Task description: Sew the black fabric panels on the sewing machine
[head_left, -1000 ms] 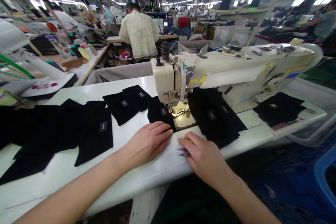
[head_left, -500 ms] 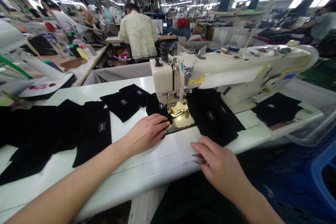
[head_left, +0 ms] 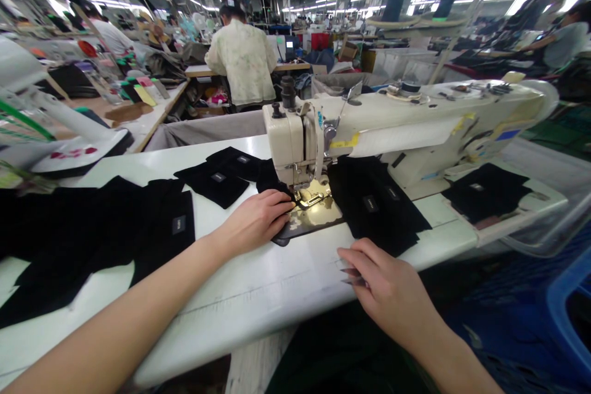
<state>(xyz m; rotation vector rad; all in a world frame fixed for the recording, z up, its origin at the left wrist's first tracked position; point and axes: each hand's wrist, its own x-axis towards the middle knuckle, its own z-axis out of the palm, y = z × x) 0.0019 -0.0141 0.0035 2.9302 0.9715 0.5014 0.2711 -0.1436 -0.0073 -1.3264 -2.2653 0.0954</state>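
Observation:
My left hand (head_left: 256, 217) rests at the left of the needle plate (head_left: 318, 215), fingers together and closed on the near edge of a black fabric piece (head_left: 268, 177) beside the presser foot. My thumb there is hidden. The sewing machine (head_left: 290, 141) stands directly ahead. Near the table's front edge, my right hand (head_left: 385, 280) is curled around small thread snips (head_left: 353, 277); their dark pointed blades stick out to the left and the rest is inside my palm. Just beyond that hand lie black labelled fabric pieces (head_left: 372, 221) under the machine arm.
More black labelled pieces (head_left: 217, 181) lie left of the needle, with a larger black pile (head_left: 92, 228) at far left. Another black piece (head_left: 484, 191) is at the table's right end. A blue plastic basket (head_left: 554, 301) stands at lower right. A person (head_left: 241, 61) sits ahead, back turned.
My left hand has shifted slightly back and left, and the fabric under it has moved off the front corner of the needle plate. The two labelled pieces beside it shifted a little. My right hand barely moved.

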